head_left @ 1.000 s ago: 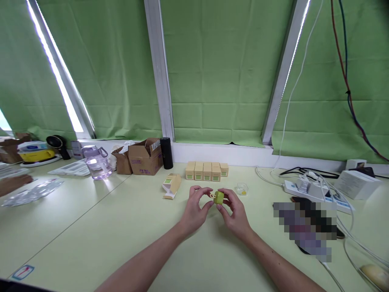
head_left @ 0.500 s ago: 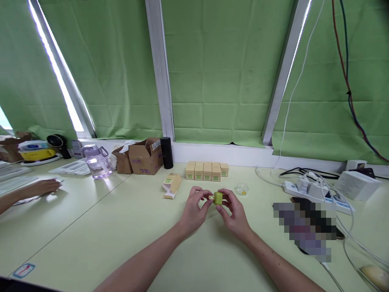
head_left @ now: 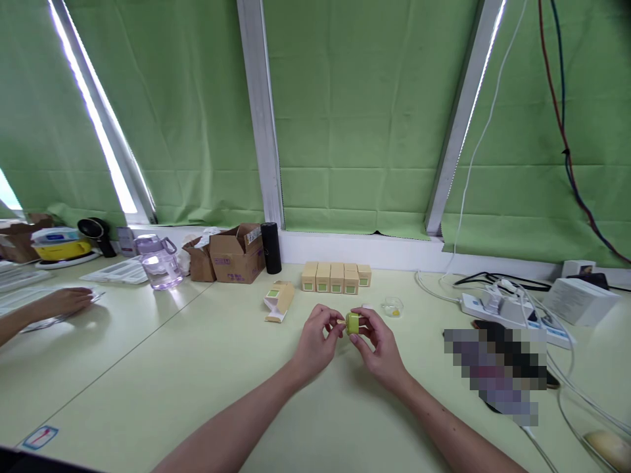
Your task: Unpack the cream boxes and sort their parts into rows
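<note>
Small green rounded block [head_left: 351, 322] with a short pale tab on its left side: up between both hands, just above the pale green surface [head_left: 197, 368]. Left hand [head_left: 315, 340] nearly closed, thumb and fingertips pinching the tab. Right hand [head_left: 383, 345] part-curled, thumb and fingers gripping the block's right side. Open tan cardboard carton [head_left: 280, 299] lying beyond the left hand; upright small tan cardboard boxes [head_left: 330, 277] grouped behind; clear shallow plastic container [head_left: 393, 307] beyond the right hand, yellow bit inside.
</note>
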`<state>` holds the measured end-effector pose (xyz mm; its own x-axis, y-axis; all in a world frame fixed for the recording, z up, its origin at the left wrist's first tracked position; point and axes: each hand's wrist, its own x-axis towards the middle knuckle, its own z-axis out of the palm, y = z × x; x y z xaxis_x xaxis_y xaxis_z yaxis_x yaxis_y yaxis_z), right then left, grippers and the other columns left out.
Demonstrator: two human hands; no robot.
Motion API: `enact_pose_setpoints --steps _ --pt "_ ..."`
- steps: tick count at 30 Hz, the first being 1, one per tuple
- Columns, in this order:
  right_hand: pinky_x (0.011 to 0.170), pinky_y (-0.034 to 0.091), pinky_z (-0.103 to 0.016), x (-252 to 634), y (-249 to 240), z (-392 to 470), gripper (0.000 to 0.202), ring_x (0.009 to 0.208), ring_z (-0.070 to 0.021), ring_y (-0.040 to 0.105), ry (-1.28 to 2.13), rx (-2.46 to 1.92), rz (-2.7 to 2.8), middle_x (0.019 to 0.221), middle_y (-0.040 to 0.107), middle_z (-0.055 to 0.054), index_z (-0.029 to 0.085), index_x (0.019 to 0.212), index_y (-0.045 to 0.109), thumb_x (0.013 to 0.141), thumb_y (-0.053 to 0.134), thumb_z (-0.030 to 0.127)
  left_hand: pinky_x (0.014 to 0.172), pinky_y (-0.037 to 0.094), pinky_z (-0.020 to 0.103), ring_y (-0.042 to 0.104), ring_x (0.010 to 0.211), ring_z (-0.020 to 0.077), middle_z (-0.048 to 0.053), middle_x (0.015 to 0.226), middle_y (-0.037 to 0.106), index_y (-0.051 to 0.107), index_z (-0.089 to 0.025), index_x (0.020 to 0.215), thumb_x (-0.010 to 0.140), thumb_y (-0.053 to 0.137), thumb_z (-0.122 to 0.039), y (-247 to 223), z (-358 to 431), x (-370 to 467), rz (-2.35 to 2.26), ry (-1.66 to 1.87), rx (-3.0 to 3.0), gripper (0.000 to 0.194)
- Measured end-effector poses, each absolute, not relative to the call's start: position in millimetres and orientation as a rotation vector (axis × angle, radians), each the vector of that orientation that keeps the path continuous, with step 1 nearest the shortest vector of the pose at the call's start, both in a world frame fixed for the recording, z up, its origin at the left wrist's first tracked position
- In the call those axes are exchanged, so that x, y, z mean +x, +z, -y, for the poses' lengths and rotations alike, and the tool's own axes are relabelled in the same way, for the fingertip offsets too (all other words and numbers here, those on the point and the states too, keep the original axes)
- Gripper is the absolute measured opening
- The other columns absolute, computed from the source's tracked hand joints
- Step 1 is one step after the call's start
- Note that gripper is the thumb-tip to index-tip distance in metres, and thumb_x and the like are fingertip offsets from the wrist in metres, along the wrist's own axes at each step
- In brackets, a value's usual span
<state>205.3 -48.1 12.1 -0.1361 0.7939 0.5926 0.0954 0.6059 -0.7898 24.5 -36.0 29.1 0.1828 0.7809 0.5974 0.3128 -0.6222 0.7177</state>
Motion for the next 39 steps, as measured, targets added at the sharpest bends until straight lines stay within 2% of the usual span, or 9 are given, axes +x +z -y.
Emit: enact_pose_setpoints --steps 16,27,30,33,36,39 --pt "0.081 0.064 -0.038 203 12 51 0.033 0.094 -0.0212 0.065 0.651 -0.757 1.641 0.114 0.061 -0.009 0.027 0.129 0.058 0.096 0.06 0.033 0.068 0.052 0.028 0.064 0.067 0.0116 -0.001 0.085 0.06 0.06 -0.019 0.088 0.094 0.06 -0.022 27 36 25 -0.984 1.397 1.932 0.006" --pt "0.086 0.064 -0.039 200 17 53 0.036 0.102 -0.0222 0.065 0.791 -0.699 1.567 0.121 0.059 -0.01 0.029 0.131 0.058 0.097 0.063 0.038 0.068 0.055 0.029 0.066 0.067 0.0131 0.0 0.082 0.064 0.063 -0.018 0.093 0.093 0.064 -0.027 29 37 28 -0.97 1.399 1.839 0.008" --pt "0.085 0.064 -0.038 201 20 53 0.036 0.104 -0.0222 0.064 0.773 -0.727 1.547 0.122 0.06 -0.01 0.029 0.132 0.059 0.098 0.061 0.04 0.072 0.055 0.031 0.066 0.073 0.0143 0.002 0.088 0.066 0.065 -0.02 0.102 0.091 0.066 -0.026 29 37 27 -1.014 1.41 1.864 0.012" --pt "0.087 0.062 -0.038 203 20 51 0.037 0.106 -0.0225 0.064 0.686 -0.787 1.561 0.127 0.06 -0.01 0.031 0.135 0.059 0.098 0.06 0.039 0.079 0.056 0.034 0.067 0.085 0.0178 0.004 0.097 0.067 0.065 -0.022 0.114 0.088 0.07 -0.024 31 36 24 -1.063 1.4 1.907 0.026" --pt "0.09 0.061 -0.043 205 16 47 0.043 0.109 -0.025 0.065 0.566 -0.845 1.577 0.13 0.061 -0.011 0.031 0.139 0.056 0.096 0.061 0.035 0.087 0.055 0.04 0.067 0.097 0.0212 0.008 0.112 0.066 0.063 -0.024 0.121 0.085 0.072 -0.02 34 35 21 -1.066 1.422 1.965 0.037" --pt "0.092 0.06 -0.048 208 11 43 0.046 0.109 -0.0274 0.065 0.428 -0.898 1.605 0.13 0.063 -0.012 0.029 0.138 0.054 0.093 0.062 0.029 0.096 0.053 0.045 0.058 0.115 0.0259 0.009 0.117 0.066 0.064 -0.027 0.12 0.082 0.074 -0.015 36 35 20 -1.07 1.437 2.023 0.04"
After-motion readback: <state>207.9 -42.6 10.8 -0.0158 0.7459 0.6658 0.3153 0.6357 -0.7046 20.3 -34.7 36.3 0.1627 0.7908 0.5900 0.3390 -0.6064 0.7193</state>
